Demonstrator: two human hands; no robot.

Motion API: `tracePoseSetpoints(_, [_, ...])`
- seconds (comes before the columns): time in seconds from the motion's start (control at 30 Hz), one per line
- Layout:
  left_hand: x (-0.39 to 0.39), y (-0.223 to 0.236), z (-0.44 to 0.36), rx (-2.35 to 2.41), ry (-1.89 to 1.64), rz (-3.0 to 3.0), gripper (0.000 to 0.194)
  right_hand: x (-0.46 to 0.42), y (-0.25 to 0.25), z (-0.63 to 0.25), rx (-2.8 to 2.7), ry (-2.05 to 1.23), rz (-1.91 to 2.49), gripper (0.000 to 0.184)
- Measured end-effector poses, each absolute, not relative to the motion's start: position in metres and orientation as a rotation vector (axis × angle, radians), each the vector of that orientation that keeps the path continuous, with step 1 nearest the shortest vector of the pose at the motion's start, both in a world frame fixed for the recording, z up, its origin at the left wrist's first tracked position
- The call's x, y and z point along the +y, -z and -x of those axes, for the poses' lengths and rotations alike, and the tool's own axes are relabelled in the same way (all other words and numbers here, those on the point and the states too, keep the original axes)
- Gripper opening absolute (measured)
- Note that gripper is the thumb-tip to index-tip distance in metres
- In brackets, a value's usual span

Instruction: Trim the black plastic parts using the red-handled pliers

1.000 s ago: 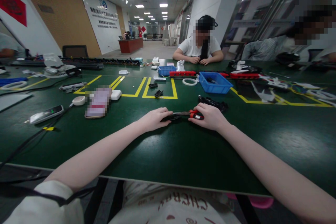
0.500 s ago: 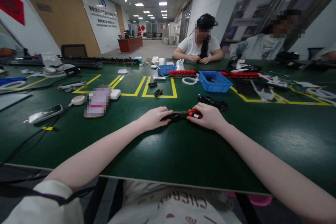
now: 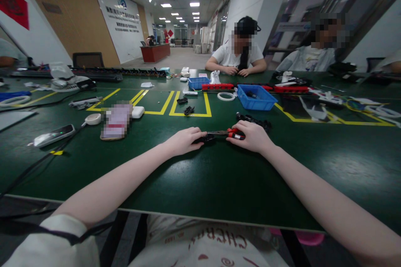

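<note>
My left hand (image 3: 183, 141) rests on the green table (image 3: 200, 183), its fingers closed on a small black part (image 3: 207, 138). My right hand (image 3: 252, 137) grips the red handles of a pair of pliers (image 3: 230, 133) whose thin jaws point left and reach the black part. Just behind my right hand lies a black plastic piece (image 3: 254, 121).
A blue bin (image 3: 256, 97), a white ring (image 3: 226, 96), red strips (image 3: 217, 87) and small black parts (image 3: 189, 111) lie further back inside yellow floor-tape lines. At the left are a blurred phone (image 3: 117, 121), a white puck (image 3: 93, 119) and cables. Two people sit across the table.
My right hand with the pliers has shifted slightly to the right. My left hand stays in place on the black part.
</note>
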State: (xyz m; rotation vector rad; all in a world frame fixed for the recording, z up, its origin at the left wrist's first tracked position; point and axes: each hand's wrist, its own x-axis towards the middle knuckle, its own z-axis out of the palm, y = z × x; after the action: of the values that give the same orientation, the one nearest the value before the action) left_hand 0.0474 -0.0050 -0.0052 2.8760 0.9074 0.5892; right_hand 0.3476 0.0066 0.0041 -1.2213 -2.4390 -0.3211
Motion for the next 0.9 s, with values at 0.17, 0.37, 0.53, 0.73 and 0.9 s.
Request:
tracePoseSetpoints(0.17, [-0.004, 0.006, -0.047, 0.903, -0.586, -2.87, 0.039, 0.003, -0.005, -0.343, -2.408, 0.317, 1.216, 0.043])
tracePoseSetpoints(0.37, [-0.005, 0.006, -0.047, 0.92, -0.589, -2.857, 0.039, 0.003, -0.003, -0.343, -2.405, 0.341, 1.233, 0.046])
tracePoseSetpoints(0.53, [-0.006, 0.006, -0.047, 0.918, -0.594, -2.857, 0.04, 0.001, -0.004, -0.341, -2.43, 0.34, 1.213, 0.048])
tracePoseSetpoints(0.73, [-0.006, 0.005, -0.047, 0.916, -0.59, -2.851, 0.04, -0.001, -0.003, -0.336, -2.422, 0.325, 1.217, 0.047])
tracePoseSetpoints(0.9, [-0.006, 0.005, -0.047, 0.903, -0.603, -2.841, 0.041, 0.0, -0.002, -0.336, -2.431, 0.321, 1.218, 0.046])
